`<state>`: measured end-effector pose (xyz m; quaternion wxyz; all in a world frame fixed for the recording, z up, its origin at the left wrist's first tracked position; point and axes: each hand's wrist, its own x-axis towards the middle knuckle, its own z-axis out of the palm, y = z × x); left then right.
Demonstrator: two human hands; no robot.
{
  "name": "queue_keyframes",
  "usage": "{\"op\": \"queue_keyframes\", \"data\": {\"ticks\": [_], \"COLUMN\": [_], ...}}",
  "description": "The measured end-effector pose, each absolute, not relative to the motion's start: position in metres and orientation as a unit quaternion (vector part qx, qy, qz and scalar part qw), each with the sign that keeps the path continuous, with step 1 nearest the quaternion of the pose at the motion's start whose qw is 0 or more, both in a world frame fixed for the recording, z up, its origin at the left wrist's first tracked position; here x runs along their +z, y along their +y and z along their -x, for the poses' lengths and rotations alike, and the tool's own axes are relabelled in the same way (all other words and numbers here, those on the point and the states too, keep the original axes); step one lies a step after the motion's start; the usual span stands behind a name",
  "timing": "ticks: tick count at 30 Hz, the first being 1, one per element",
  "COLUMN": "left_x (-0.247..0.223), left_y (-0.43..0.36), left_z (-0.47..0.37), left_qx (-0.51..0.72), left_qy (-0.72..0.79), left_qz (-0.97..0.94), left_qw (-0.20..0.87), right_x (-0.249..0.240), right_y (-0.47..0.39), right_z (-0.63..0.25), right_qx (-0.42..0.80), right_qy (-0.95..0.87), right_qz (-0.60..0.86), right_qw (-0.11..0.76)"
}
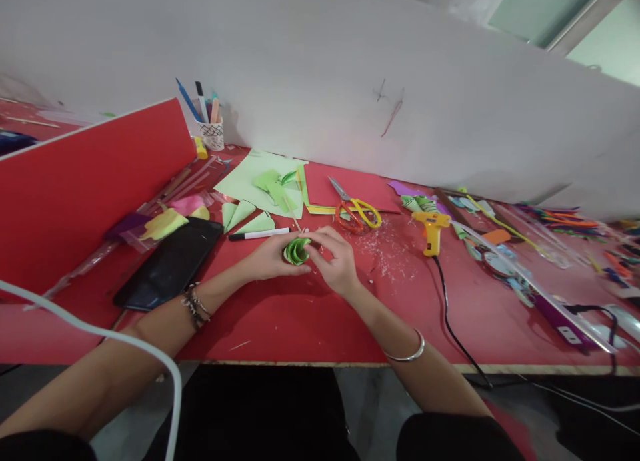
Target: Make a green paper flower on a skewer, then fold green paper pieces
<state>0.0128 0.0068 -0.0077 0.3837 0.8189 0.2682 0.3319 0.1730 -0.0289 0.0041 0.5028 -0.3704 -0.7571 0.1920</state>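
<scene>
Between my hands is a green paper roll (296, 251), coiled loosely with dark lines along its layers. My left hand (270, 255) is closed around its left side. My right hand (334, 255) pinches its right edge between thumb and fingers. A thin pale stick (291, 214) shows just beyond the roll. Behind my left hand lie a black-and-white marker (260, 234) and cut green paper pieces (240, 213). Scissors (357, 207) with orange and yellow handles rest on the table beyond my right hand.
A yellow glue gun (431, 231) with a black cord stands to the right. A dark tablet (173, 261) lies left, by a red board (95, 187). At the back are a pen cup (213, 134) and red paper sheets (345, 186). A white cable (100, 327) crosses the lower left.
</scene>
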Motion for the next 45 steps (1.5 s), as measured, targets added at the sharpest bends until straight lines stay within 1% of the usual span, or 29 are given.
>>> {"op": "queue_keyframes", "data": {"ticks": [16, 26, 32, 37, 45], "left_x": [-0.0051, -0.0047, -0.0020, -0.0006, -0.0009], "left_y": [0.0052, 0.0044, 0.0033, 0.0011, 0.0026], "left_z": [-0.0093, -0.0095, -0.0107, -0.0108, -0.0091], "left_qx": [0.322, 0.306, 0.293, 0.291, 0.323], "left_qy": [0.274, 0.279, 0.268, 0.255, 0.238], "left_qz": [-0.836, -0.844, -0.841, -0.841, -0.850], "left_qw": [0.350, 0.342, 0.367, 0.378, 0.340], "right_x": [0.0057, 0.0046, 0.0031, 0.0049, 0.0061], "right_y": [-0.0316, -0.0314, -0.0307, -0.0309, -0.0320], "right_z": [-0.1724, -0.1726, -0.1737, -0.1753, -0.1747], "right_qx": [0.134, 0.127, 0.110, 0.127, 0.156], "right_qy": [-0.801, -0.813, -0.816, -0.807, -0.795], "right_qz": [0.345, 0.327, 0.321, 0.327, 0.333], "right_qw": [0.471, 0.464, 0.468, 0.475, 0.483]}}
